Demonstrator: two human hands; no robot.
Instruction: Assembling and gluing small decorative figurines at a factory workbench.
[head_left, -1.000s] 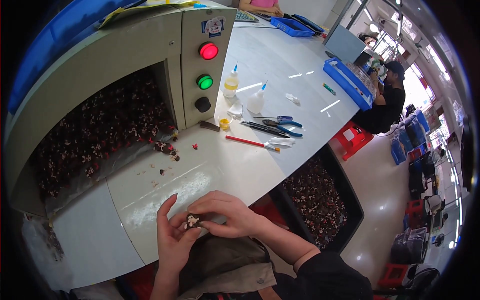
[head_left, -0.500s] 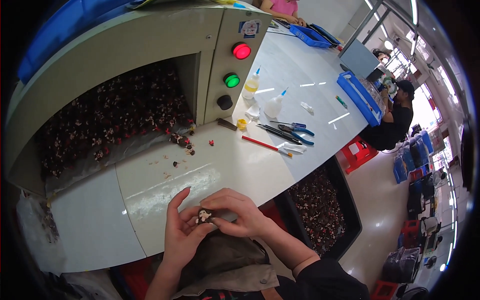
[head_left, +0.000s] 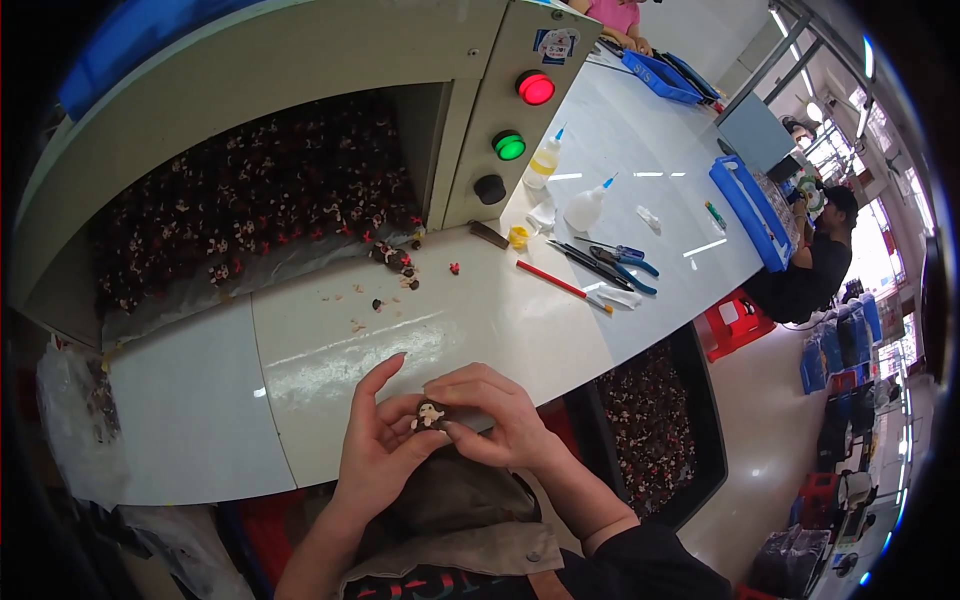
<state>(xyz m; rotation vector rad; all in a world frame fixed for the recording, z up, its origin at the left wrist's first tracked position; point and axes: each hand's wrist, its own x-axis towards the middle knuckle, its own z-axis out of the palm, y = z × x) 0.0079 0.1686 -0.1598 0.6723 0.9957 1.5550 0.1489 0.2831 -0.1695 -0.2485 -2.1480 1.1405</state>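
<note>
A small brown and beige figurine (head_left: 429,413) is pinched between my two hands, just over the table's near edge. My left hand (head_left: 382,445) grips it from the left, thumb beneath and index finger raised free. From the right, the fingertips and thumb of my right hand (head_left: 495,415) close on it. Beyond my hands, a few brown and red pieces (head_left: 394,258) and pale scraps (head_left: 358,327) lie on the table. Many similar small figurines (head_left: 260,200) fill the opening of a beige machine (head_left: 290,75).
Right of the machine lie a red-handled brush (head_left: 563,287), pliers (head_left: 634,271) and tweezers (head_left: 590,268), near two squeeze bottles (head_left: 585,208). A black bin of figurines (head_left: 645,430) stands below the table edge. Across the table, a person in black (head_left: 815,255) sits by a blue tray (head_left: 750,215).
The view has shifted, so the machine and table appear farther right. My hands keep their hold on the figurine, which looks slightly turned, its pale front more upright.
</note>
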